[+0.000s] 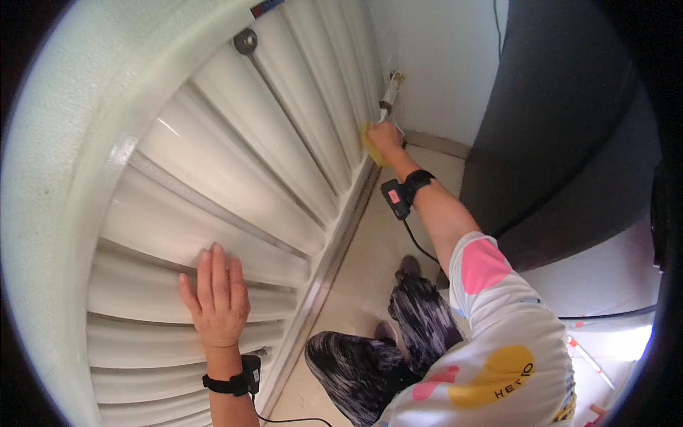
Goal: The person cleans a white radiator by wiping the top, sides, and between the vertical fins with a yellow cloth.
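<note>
My left hand (217,299) lies flat, fingers spread, on the pale ribbed panel (224,176) that fills the left of the view. Farther off, at the panel's far lower end, my right hand (385,140) is closed on a yellow cloth or sponge (375,147); its exact kind is unclear. The yellow thing touches the last ribs. Just beyond my right hand, a white pipe (392,91) stands near the wall. Both wrists carry black straps with small cabled devices.
A dark round knob or fitting (246,41) sits at the panel's upper part. A pale rail (315,288) borders the panel along the tiled floor (355,261). A large black curved surface (549,123) stands at right, near a white wall (443,69). Cables hang from both wrists.
</note>
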